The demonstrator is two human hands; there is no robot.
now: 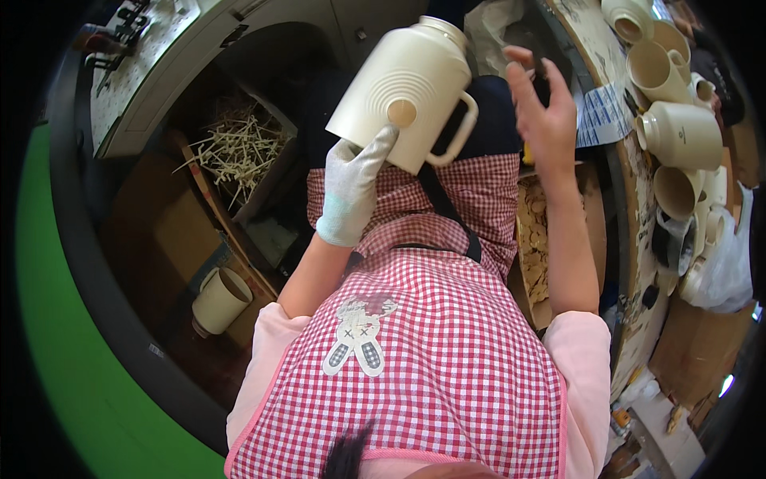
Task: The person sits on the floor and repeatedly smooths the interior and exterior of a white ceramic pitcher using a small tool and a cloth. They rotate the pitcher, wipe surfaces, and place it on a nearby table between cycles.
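In my gloved left hand (355, 180) is a cream plastic thermos jug casing (391, 84), tilted with its threaded neck pointing up and to the right. The thumb presses on its side, just below a round tan disc (401, 113) set among concentric ridges. A looped handle (459, 140) sticks out on the casing's right side. My bare right hand (544, 112) is raised to the right of the casing, apart from it, with its fingers spread and nothing visible in them. Its fingertips are slightly blurred.
On the worktable to the right stand several more cream casings (678, 136) and a plastic bag (722, 267). Beside my lap is a box of tan scraps (533, 239). At the left are a box of thin cream sticks (235, 148) and another casing (221, 301) lower down.
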